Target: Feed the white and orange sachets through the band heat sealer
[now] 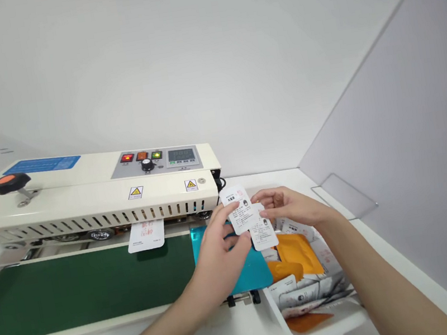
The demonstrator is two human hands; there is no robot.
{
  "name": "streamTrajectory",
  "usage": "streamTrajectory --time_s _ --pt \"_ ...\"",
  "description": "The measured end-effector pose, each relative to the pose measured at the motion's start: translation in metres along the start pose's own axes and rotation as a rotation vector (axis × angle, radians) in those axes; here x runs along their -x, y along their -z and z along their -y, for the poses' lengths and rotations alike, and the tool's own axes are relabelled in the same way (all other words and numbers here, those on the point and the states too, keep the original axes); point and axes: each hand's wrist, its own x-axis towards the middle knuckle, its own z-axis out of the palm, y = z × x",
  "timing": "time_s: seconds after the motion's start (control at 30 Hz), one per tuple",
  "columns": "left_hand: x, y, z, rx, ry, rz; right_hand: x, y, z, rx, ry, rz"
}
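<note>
My left hand pinches a small white printed packet between thumb and fingers, just off the right end of a band sealer. My right hand has thumb and fingers closed on the top edge of a second white packet, which overlaps the first. Another white packet hangs from the sealer's slot over its green conveyor belt. Below my hands lies the blue plate at the belt's right end, partly covered by my left hand.
A white bin with several white and orange packets stands to the right, below my right hand. A thin wire frame is by the right wall. The sealer's panel has lit switches, and a black knob sticks up at left.
</note>
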Motion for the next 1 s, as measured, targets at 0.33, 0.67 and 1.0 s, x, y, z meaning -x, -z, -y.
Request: streamTrajectory --time_s 0.33,0.67,1.0 --pt "0.004 0.003 0.008 -0.122 0.057 -0.006 -0.010 0.008 -0.015 0.099 -0.013 -0.227" --pt "0.008 0.007 0.012 -0.160 0.172 0.092 -0.013 0.011 -0.023 0.123 -0.099 -0.252" --pt "0.010 0.010 0.016 -0.160 0.114 0.127 -0.017 0.016 -0.029 0.149 -0.128 -0.399"
